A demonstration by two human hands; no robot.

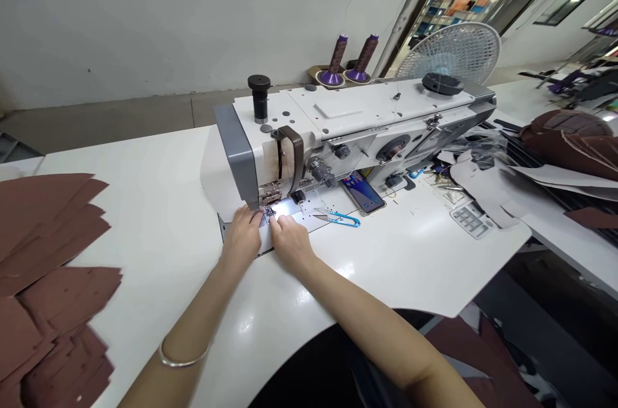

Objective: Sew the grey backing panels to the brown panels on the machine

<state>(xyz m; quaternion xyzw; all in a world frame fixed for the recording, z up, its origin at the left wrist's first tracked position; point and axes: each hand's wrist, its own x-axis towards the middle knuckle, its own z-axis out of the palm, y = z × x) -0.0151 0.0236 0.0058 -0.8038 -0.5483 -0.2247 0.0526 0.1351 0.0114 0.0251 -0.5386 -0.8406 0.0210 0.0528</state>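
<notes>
A white and grey sewing machine stands on the white table, its lamp lighting the needle area. My left hand is at the left of the presser foot, fingers bent and close together at the needle plate. Just right of the foot, my right hand rests with its fingers curled and thumb pointing at the foot. Whatever the fingertips hold, if anything, is too small to make out. Blue-handled thread snips lie on the machine bed right of my right hand, beside a phone with its screen lit.
Stacks of brown cut pieces cover the table's left side. Two brown thread cones and a white fan stand behind the machine. At the right are white scraps, a small tray and more brown pieces.
</notes>
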